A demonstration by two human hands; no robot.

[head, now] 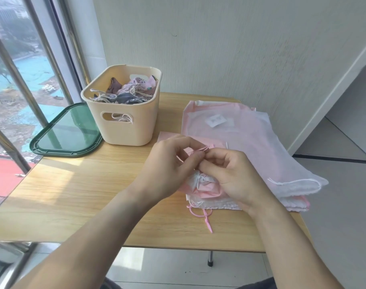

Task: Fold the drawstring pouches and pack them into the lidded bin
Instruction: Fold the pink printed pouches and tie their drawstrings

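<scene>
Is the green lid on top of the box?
No, the green lid lies flat on the table beside the open beige box, which has pouches showing inside.

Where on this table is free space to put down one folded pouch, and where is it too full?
Bare wood lies on the table, in front of the green lid and the beige bin, left of the left hand. The right side is crowded by the pink pouch pile. The bin already holds pouches.

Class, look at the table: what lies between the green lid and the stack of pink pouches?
In the head view, the beige bin, holding pouches, stands between the green lid and the pink pouch stack.
</scene>
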